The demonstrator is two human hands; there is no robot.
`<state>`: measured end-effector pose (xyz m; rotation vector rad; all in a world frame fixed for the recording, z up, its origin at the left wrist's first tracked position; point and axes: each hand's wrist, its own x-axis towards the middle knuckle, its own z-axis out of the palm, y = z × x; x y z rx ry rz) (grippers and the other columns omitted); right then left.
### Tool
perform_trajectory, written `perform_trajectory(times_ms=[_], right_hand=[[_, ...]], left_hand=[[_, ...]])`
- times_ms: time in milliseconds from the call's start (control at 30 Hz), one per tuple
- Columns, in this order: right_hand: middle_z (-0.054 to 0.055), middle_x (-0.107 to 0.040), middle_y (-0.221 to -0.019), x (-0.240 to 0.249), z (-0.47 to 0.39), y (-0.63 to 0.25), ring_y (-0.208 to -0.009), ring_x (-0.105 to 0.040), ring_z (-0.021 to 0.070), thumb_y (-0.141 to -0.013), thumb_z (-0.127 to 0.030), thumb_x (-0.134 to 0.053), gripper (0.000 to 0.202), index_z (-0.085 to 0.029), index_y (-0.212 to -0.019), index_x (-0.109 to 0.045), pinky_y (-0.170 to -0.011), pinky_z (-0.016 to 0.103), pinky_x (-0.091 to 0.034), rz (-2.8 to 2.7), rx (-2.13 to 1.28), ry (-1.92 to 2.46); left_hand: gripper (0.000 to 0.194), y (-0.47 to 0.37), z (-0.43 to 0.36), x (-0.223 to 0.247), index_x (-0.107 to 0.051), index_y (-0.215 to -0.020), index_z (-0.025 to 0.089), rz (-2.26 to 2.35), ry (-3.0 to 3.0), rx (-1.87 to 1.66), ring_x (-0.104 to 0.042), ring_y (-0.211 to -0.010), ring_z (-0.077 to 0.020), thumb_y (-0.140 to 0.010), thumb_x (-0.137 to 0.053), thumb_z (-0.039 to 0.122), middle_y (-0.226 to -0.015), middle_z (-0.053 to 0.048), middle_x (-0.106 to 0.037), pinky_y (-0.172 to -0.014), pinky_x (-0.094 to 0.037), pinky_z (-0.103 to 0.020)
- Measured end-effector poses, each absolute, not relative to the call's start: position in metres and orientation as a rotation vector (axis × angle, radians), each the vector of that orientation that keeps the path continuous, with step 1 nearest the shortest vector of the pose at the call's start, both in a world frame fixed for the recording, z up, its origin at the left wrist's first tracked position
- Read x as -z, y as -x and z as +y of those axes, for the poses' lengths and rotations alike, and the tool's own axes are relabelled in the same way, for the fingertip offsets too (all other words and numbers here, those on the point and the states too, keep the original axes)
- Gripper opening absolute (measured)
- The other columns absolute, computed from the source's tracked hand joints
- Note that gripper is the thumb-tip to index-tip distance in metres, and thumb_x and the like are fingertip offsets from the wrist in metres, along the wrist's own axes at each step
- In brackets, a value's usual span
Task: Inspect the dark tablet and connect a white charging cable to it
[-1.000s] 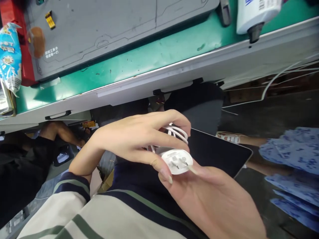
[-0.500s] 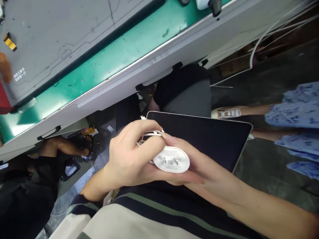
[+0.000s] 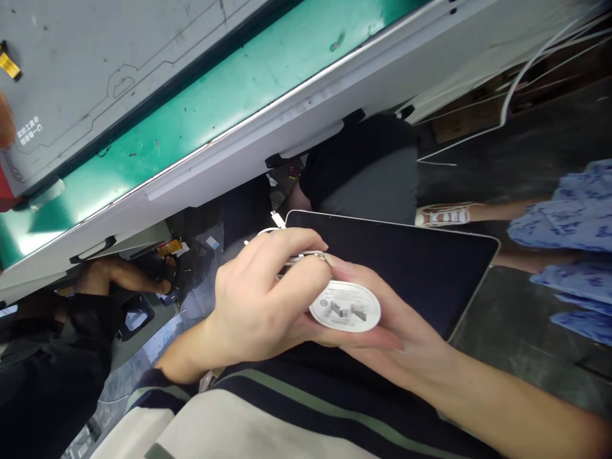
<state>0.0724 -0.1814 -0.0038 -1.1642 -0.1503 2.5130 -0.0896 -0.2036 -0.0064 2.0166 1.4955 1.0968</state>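
Note:
A white oval charger (image 3: 345,294) is held between my hands, its flat two-prong end facing up at me. My right hand (image 3: 377,338) is closed around the charger from below and the side. My left hand (image 3: 268,296) is closed over a thin white cable (image 3: 302,256) beside the charger, with loops showing between thumb and fingers. One cable plug (image 3: 277,219) sticks out past my left knuckles. How much of the cable lies wound inside the left hand is hidden. Just beyond my hands, a dark flat screen (image 3: 392,268) with a thin pale rim rests near my lap.
A green bench top (image 3: 205,121) carries a large grey mat (image 3: 95,57) with a yellow item (image 3: 9,64). White drawers (image 3: 215,159) run below its edge. Other people's legs show at left, beyond the screen and at right. White cables (image 3: 509,105) hang at the upper right.
Both hands and the charger have shifted slightly right in view, and the prongs show more clearly. More of the cable's plug end now sticks out beyond my left hand.

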Motion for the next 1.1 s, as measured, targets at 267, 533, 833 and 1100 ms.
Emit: perform_trajectory(times_ms=[267, 533, 833, 1100], right_hand=[[-0.003, -0.048, -0.063, 0.0022, -0.1832, -0.0729, -0.060, -0.039, 0.0134, -0.087, -0.056, -0.083, 0.032, -0.026, -0.076, -0.078, -0.061, 0.024, -0.049, -0.249, -2.491, 1.163], [-0.005, -0.044, -0.063, 0.0004, -0.1822, -0.0700, -0.059, -0.035, 0.0116, -0.086, -0.058, -0.084, 0.036, -0.025, -0.076, -0.077, -0.056, 0.021, -0.043, -0.210, -2.481, 1.174], [-0.004, -0.050, -0.064, 0.0016, -0.1856, -0.0716, -0.060, -0.041, 0.0116, -0.088, -0.055, -0.084, 0.034, -0.024, -0.075, -0.078, -0.056, 0.020, -0.044, -0.173, -2.479, 1.165], [-0.004, -0.047, -0.062, 0.0066, -0.1858, -0.0703, -0.058, -0.040, 0.0109, -0.077, -0.062, -0.091, 0.036, -0.027, -0.076, -0.081, -0.046, 0.017, -0.040, -0.166, -2.496, 1.158]], left_hand=[[0.041, 0.0892, -0.2047, 0.0087, -0.061, -0.084, 0.026, 1.471, -1.904, -1.108, -0.070, -0.084, -0.0223, -0.084, -0.088, 0.057, -0.106, -0.006, -0.075, -0.070, -0.055, -0.035], [0.048, 0.0880, -0.2063, 0.0115, -0.060, -0.084, 0.025, 1.484, -1.938, -1.122, -0.071, -0.085, -0.0220, -0.084, -0.085, 0.067, -0.106, -0.007, -0.075, -0.071, -0.055, -0.035], [0.047, 0.0878, -0.2051, 0.0104, -0.056, -0.085, 0.025, 1.494, -1.994, -1.116, -0.071, -0.085, -0.0214, -0.084, -0.087, 0.060, -0.105, -0.007, -0.075, -0.071, -0.056, -0.033], [0.052, 0.0865, -0.2016, 0.0134, -0.054, -0.081, 0.023, 1.513, -2.059, -1.196, -0.072, -0.079, -0.0186, -0.091, -0.077, 0.069, -0.099, -0.007, -0.076, -0.066, -0.056, -0.030]])
